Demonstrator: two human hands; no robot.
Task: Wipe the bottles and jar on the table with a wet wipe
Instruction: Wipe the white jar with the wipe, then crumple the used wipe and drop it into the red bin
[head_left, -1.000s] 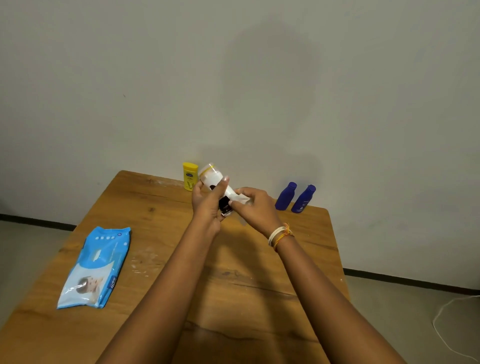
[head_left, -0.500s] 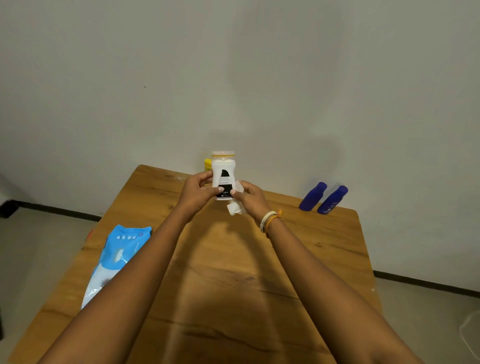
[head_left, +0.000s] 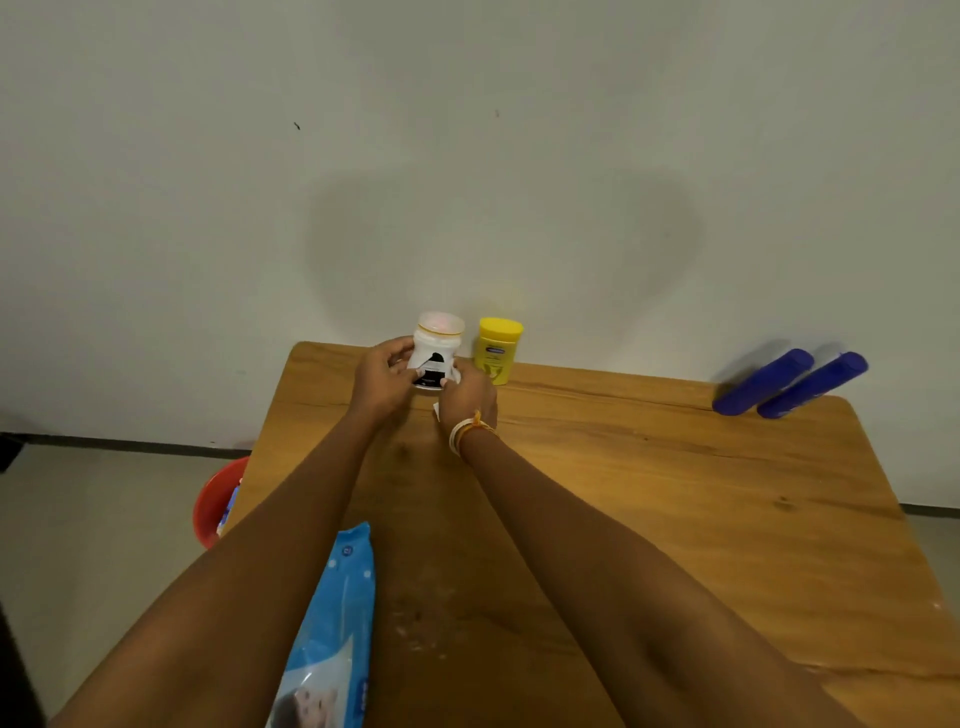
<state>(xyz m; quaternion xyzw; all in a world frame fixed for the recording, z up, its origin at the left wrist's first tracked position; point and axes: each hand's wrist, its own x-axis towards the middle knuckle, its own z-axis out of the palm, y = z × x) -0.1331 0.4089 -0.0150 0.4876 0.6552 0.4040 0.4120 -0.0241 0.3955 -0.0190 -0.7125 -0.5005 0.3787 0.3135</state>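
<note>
A white jar (head_left: 435, 349) with a black label and a clear lid stands upright at the table's far edge. My left hand (head_left: 382, 378) grips its left side. My right hand (head_left: 467, 397) is at its lower right and holds a crumpled white wet wipe (head_left: 438, 410), mostly hidden under the fingers. Just right of the jar stands a yellow bottle (head_left: 497, 349). Two dark blue bottles (head_left: 762, 382) (head_left: 813, 383) stand side by side at the far right corner.
The wooden table (head_left: 649, 499) ends at the wall behind the bottles. A blue wet wipe pack (head_left: 332, 618) lies near its left front edge, partly under my left forearm. A red bucket (head_left: 215, 501) sits on the floor to the left.
The jar has gone from tilted in the air to upright and low at the table's far edge, next to the yellow bottle. Both hands went with it. The camera view shifted left.
</note>
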